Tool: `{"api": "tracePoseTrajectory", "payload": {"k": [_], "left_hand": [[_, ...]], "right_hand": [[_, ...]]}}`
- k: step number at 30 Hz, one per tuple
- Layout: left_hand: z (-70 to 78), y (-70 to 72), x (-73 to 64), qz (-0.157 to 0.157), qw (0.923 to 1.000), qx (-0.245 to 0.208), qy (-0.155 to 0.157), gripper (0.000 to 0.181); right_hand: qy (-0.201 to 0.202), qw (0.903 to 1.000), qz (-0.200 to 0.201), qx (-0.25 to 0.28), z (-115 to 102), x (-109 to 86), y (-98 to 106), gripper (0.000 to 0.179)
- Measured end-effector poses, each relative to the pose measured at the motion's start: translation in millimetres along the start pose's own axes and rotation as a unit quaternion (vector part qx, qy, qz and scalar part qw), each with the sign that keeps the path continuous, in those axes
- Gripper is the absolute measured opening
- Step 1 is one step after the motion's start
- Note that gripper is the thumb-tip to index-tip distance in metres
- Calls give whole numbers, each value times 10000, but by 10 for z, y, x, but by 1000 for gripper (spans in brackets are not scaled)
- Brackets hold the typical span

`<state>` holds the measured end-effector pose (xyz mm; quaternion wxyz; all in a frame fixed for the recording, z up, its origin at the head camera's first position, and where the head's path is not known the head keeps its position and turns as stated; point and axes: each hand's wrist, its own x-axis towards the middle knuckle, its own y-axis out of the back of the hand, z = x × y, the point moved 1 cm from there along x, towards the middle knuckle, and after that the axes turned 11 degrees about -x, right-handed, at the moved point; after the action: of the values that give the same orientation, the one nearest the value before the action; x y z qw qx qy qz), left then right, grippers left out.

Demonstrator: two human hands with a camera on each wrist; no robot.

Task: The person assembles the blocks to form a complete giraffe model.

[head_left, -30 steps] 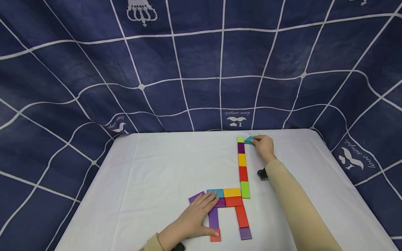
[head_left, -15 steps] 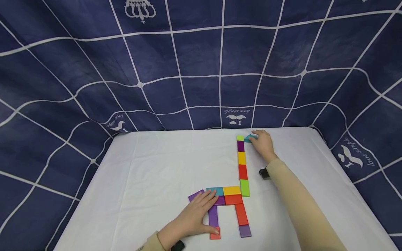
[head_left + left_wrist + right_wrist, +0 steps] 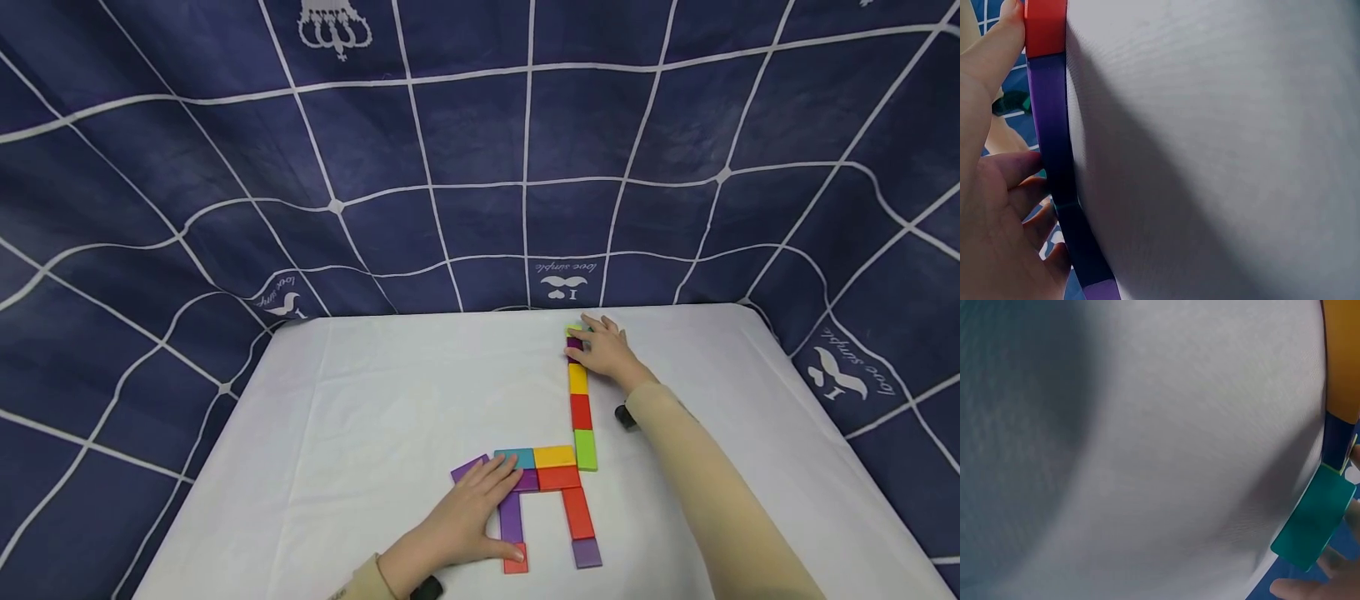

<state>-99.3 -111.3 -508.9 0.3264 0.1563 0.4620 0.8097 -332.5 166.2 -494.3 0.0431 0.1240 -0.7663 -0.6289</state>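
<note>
Flat coloured blocks lie on the white cloth as a giraffe-like figure. My left hand [image 3: 465, 521] rests with spread fingers across the body, over the blue block [image 3: 517, 457] and purple block [image 3: 528, 481]. Its thumb lies at the red block [image 3: 515, 560] below the purple leg block [image 3: 511, 518]. My right hand [image 3: 606, 350] spreads its fingers over the column's far end, covering parts of the light green block [image 3: 573, 330] and dark purple block [image 3: 573, 343]. In the right wrist view a teal block [image 3: 1314, 517] stands against the column, fingers beside it; the head view mostly hides it.
Down the column follow a yellow block [image 3: 577, 379], a red block [image 3: 581, 412] and a green block [image 3: 586, 451]. The other leg has a red block [image 3: 577, 512] and a light purple block [image 3: 587, 552]. A navy checked curtain [image 3: 480, 225] surrounds the table [image 3: 390, 400].
My right hand has let go of the teal triangular block, placed beside the column's top, and moved left over the column with fingers spread. My left hand has stayed in place.
</note>
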Motion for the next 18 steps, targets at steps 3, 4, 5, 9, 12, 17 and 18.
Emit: {"api": "tracePoseTrajectory", "payload": {"k": [3, 4, 5, 9, 12, 17, 18], "left_hand": [[1, -1, 2, -20, 10000, -16, 21, 102], [3, 2, 3, -30, 10000, -34, 35, 102], [5, 5, 4, -32, 10000, -41, 48, 102], [6, 10, 10, -51, 9999, -109, 92, 103], [6, 8, 16, -90, 9997, -157, 146, 103], [5, 0, 13, -66, 9999, -110, 115, 103], [4, 1, 12, -68, 9999, -96, 117, 103]], "right_hand": [[-17, 10000, -65, -2, -2, 3, -6, 57], [-20, 10000, -65, 8, -5, 3, -3, 57], [-24, 10000, -67, 10, -7, 2, 1, 56], [-47, 9999, -71, 55, -10, 2, 8, 55], [-37, 9999, -54, 93, 1, 0, -2, 57], [-79, 9996, 152, 244, 57, -19, -26, 62], [-127, 9993, 189, 305, 74, -28, -26, 63]]}}
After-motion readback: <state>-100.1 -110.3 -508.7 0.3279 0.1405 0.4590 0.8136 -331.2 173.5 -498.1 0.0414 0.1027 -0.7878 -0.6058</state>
